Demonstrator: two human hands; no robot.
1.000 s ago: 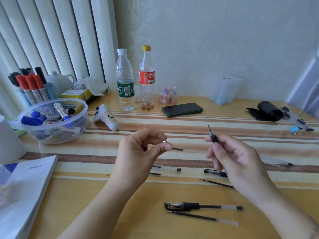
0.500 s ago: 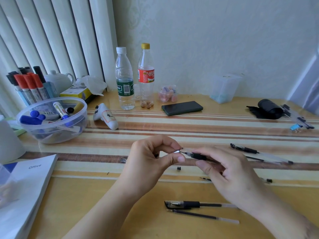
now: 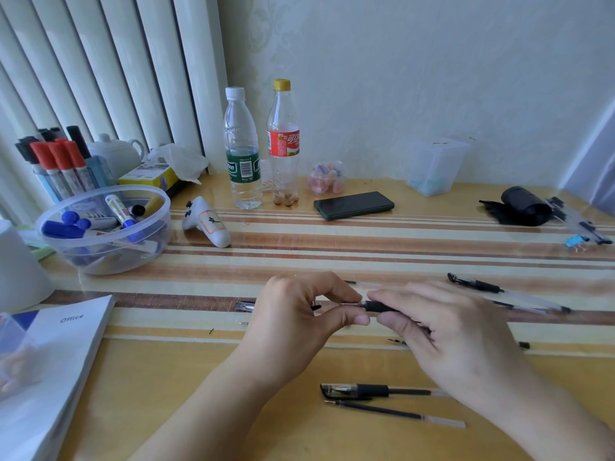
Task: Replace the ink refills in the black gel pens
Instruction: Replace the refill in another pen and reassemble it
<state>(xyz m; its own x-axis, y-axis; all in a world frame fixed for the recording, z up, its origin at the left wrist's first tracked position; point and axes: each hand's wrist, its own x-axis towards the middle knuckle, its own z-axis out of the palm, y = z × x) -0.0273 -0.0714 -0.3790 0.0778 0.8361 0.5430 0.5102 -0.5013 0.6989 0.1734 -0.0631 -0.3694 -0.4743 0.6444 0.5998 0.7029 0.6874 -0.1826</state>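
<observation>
My right hand (image 3: pixel 456 341) grips a black gel pen (image 3: pixel 377 307) by its rubber grip, held level above the table. My left hand (image 3: pixel 299 321) pinches the small metal tip piece (image 3: pixel 349 303) at the pen's front end between thumb and forefinger. A capped black gel pen (image 3: pixel 357 390) lies near the front edge with a loose ink refill (image 3: pixel 392 413) just in front of it. Another black gel pen (image 3: pixel 476 283) lies at the right. A pen part (image 3: pixel 244 306) shows left of my left hand.
A plastic bowl of markers (image 3: pixel 100 227) stands at the left, with a white booklet (image 3: pixel 56 354) in front of it. Two bottles (image 3: pixel 243 151), a phone (image 3: pixel 353 205), a white controller (image 3: pixel 208 222) and a black roll (image 3: pixel 522 206) sit further back. Small pen bits lie under my hands.
My hands came together from apart. The right hand swung the pen from upright to level, and the left hand brought the metal tip piece onto its front end.
</observation>
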